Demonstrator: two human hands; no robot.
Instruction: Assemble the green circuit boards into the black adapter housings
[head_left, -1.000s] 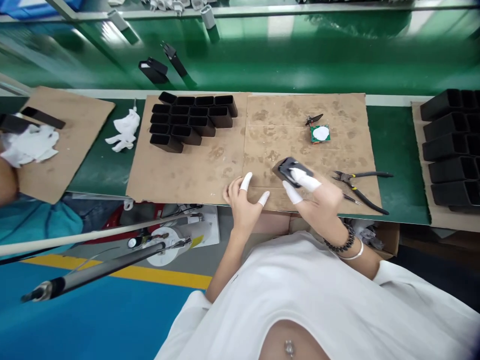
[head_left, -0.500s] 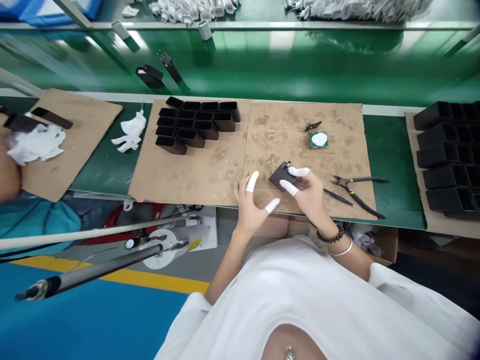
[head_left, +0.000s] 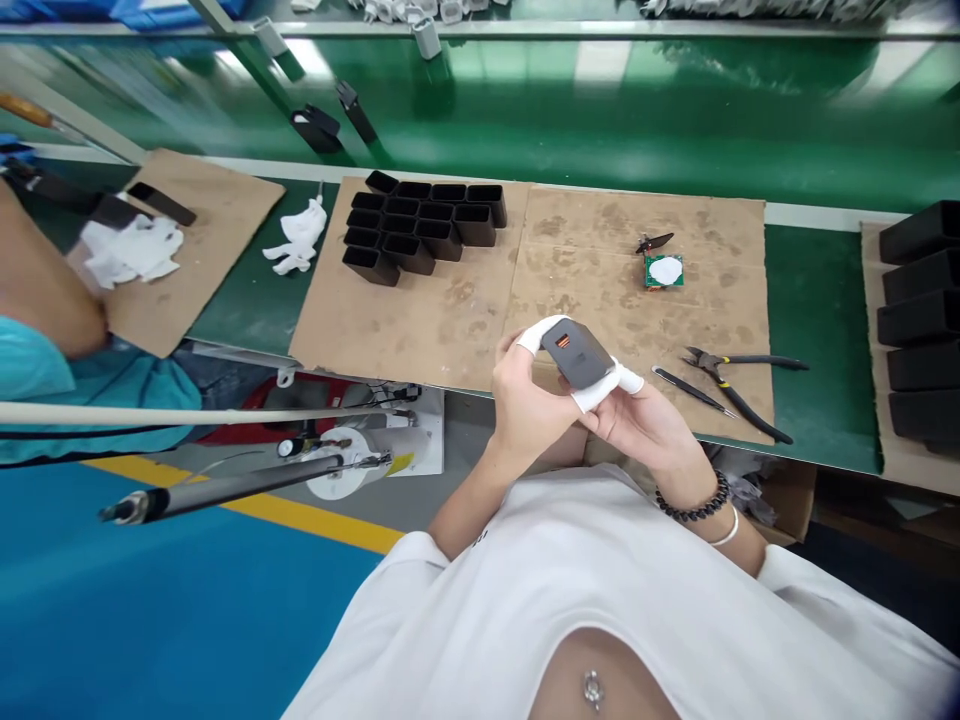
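Note:
Both my hands hold a dark grey charger body [head_left: 576, 353] above the near edge of the cardboard mat [head_left: 450, 310]. Its end face with an orange port points up toward me. My left hand [head_left: 525, 405] grips its left side with white finger cots on thumb and forefinger. My right hand [head_left: 641, 420] cradles it from below and the right, also with white cots. A small green circuit board with a white round pad [head_left: 664, 270] lies on the mat further back, with a small black clip [head_left: 652, 242] beside it.
Black open housings [head_left: 424, 228] are stacked at the mat's back left; more [head_left: 919, 320] stand at the right. Pliers [head_left: 739, 380] and tweezers [head_left: 690, 390] lie right of my hands. White gloves [head_left: 300, 238] rest on the green belt. Another person's arm [head_left: 41, 290] is at the left.
The charger body has been lifted off the mat and turned port-up. My left hand, open beside it before, has closed on it. The view shifted right.

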